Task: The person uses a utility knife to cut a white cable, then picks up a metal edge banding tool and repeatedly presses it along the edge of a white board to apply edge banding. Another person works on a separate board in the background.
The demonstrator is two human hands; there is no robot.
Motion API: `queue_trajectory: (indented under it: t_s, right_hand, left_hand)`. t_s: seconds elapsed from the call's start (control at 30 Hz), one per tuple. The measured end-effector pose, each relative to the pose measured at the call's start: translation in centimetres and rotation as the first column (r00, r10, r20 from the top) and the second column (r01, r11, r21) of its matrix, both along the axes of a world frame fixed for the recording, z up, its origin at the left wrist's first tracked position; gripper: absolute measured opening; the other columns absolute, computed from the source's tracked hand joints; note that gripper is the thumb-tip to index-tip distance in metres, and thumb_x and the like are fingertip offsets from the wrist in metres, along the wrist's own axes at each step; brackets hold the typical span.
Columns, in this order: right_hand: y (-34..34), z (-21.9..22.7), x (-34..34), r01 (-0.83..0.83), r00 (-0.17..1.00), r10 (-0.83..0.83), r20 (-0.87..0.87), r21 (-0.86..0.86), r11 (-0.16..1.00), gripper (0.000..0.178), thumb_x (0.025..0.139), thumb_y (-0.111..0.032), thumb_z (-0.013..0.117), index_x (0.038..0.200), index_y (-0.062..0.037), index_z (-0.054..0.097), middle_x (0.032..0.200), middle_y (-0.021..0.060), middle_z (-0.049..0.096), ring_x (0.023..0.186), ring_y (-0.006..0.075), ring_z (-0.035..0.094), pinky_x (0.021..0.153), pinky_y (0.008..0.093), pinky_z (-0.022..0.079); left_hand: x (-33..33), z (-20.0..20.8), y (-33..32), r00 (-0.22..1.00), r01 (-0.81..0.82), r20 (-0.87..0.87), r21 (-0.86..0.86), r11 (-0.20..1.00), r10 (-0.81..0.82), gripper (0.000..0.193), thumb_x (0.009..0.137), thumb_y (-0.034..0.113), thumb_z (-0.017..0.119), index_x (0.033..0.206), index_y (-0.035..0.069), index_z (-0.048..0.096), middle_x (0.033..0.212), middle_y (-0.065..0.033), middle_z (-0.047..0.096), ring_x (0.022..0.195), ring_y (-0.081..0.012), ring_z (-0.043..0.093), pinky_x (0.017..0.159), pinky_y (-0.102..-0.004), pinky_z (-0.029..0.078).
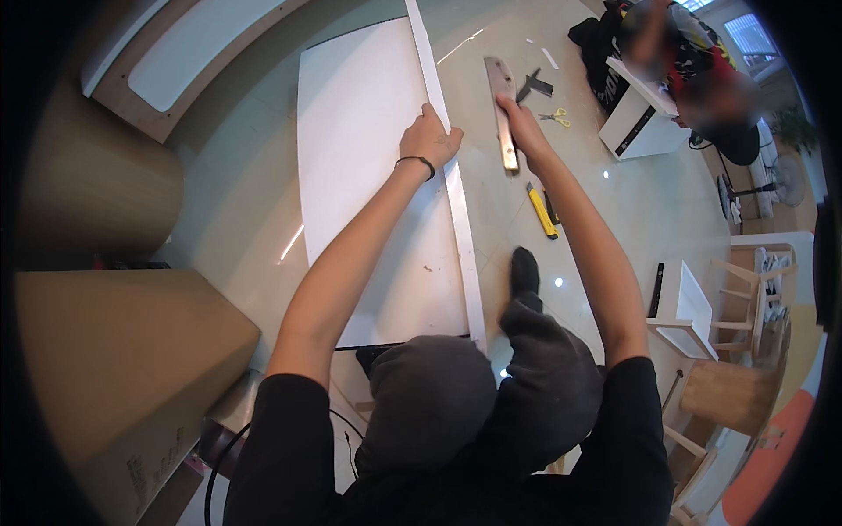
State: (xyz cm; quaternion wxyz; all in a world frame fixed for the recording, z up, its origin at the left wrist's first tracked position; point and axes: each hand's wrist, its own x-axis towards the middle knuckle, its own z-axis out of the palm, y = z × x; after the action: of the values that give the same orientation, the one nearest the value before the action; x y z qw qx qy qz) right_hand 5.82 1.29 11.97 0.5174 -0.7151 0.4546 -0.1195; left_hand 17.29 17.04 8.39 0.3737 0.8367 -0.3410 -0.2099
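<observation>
A long white panel [368, 149] with a raised white edge strip [458, 210] lies in front of me, its near end by my knees. My left hand [429, 138] is closed over that strip, about midway along it. To the right, my right hand [524, 130] grips a long, flat, silvery bar [503, 110], held apart from the panel above the floor. The bar is wider at its far end, and its exact kind does not show. Small brown crumbs dot the panel's near part.
Yellow-handled scissors [556, 117], a yellow utility knife [542, 211] and a dark tool [536, 86] lie on the glossy floor. Cardboard boxes [132, 351] stand at left. Another person [680, 61] works at a white drawer-like piece [636, 114] far right. White and wooden furniture [684, 307] stands at right.
</observation>
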Motion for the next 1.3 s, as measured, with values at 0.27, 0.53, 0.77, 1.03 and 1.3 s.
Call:
queue_trajectory:
  t_s: [0.27, 0.53, 0.77, 1.03, 1.3]
  right_hand:
    - [-5.6, -4.3, 14.1, -0.142, 0.972, 0.146, 0.185, -0.034, 0.989, 0.075, 0.096, -0.06, 0.056, 0.121, 0.011, 0.064, 0.106, 0.0157, 0.072, 0.093, 0.0233, 0.068, 0.083, 0.0351, 0.051]
    - [-13.0, -6.8, 27.1, -0.248, 0.93, 0.209, 0.303, 0.095, 0.964, 0.078, 0.096, -0.059, 0.057, 0.134, 0.0094, 0.058, 0.124, 0.0183, 0.068, 0.108, 0.0298, 0.067, 0.097, 0.0456, 0.05]
    - [-15.4, -7.9, 32.4, -0.332, 0.868, 0.336, 0.366, -0.075, 0.94, 0.087, 0.092, -0.053, 0.065, 0.141, 0.0161, 0.044, 0.134, 0.0263, 0.06, 0.12, 0.0317, 0.063, 0.104, 0.0417, 0.048]
    - [-14.3, -7.7, 31.0, -0.209, 0.921, 0.202, 0.334, -0.016, 0.978, 0.126, 0.081, -0.051, 0.081, 0.149, 0.0206, 0.003, 0.143, 0.0342, 0.045, 0.127, 0.0373, 0.057, 0.107, 0.0436, 0.047]
    - [-12.2, -8.3, 24.7, -0.268, 0.924, 0.261, 0.281, -0.016, 0.963, 0.124, 0.083, -0.052, 0.079, 0.15, 0.0201, 0.005, 0.141, 0.032, 0.048, 0.124, 0.0349, 0.059, 0.101, 0.0406, 0.051]
  left_hand:
    - [3.0, 0.1, -0.7, 0.997, -0.079, 0.02, 0.031, 0.996, 0.078, 0.046, 0.099, 0.043, 0.049, 0.12, 0.003, 0.057, 0.119, -0.0257, 0.066, 0.108, -0.0438, 0.063, 0.095, -0.0496, 0.05]
    - [8.1, -4.3, -5.7, 0.922, -0.313, 0.199, -0.123, 0.942, 0.333, 0.049, 0.105, 0.031, 0.046, 0.154, 0.037, 0.047, 0.156, -0.0107, 0.047, 0.139, -0.0334, 0.04, 0.116, -0.0493, 0.028]
    - [6.3, -5.8, -5.6, 0.864, -0.34, 0.307, -0.23, 0.912, 0.399, 0.046, 0.108, 0.031, 0.045, 0.154, 0.039, 0.046, 0.158, -0.0104, 0.046, 0.143, -0.0325, 0.041, 0.118, -0.0498, 0.026]
    - [6.4, -5.8, -6.0, 0.85, -0.326, 0.381, -0.162, 0.931, 0.364, 0.048, 0.11, 0.03, 0.04, 0.158, 0.035, 0.039, 0.16, -0.0096, 0.044, 0.15, -0.0329, 0.035, 0.122, -0.0564, 0.02]
    - [6.7, -6.4, -6.4, 0.834, -0.308, 0.383, -0.27, 0.912, 0.396, 0.047, 0.109, 0.029, 0.043, 0.156, 0.031, 0.043, 0.159, -0.0149, 0.045, 0.149, -0.0372, 0.036, 0.119, -0.0606, 0.02]
